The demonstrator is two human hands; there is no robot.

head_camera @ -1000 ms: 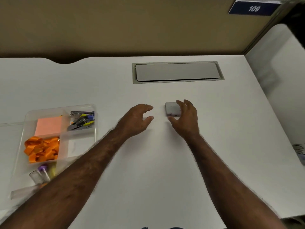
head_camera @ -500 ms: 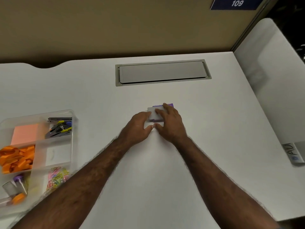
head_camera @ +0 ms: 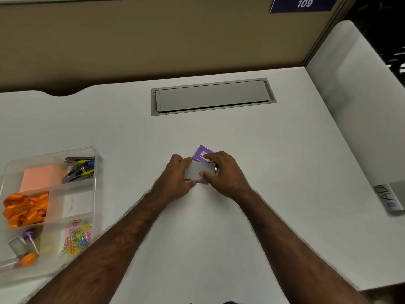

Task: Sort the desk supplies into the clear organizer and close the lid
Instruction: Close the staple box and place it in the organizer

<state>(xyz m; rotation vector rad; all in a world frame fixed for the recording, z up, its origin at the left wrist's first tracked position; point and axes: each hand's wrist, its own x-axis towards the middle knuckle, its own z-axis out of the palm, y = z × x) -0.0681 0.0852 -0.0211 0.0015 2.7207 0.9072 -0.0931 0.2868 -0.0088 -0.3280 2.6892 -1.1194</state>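
An office cubicle desk.

A white desk sat against a tan partition, with a grey cable hatch set in its top at centre frame. A blue plate reading "109" hung at upper right, and a name tag lay at the right edge.

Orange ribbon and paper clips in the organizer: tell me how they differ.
The orange ribbon is one colour, in looped bands; the paper clips are a heap of small pieces in pink, yellow, blue and green. The ribbon fills a left compartment; the clips lie in a right one, nearer the person. Both sit loose in the clear organizer.
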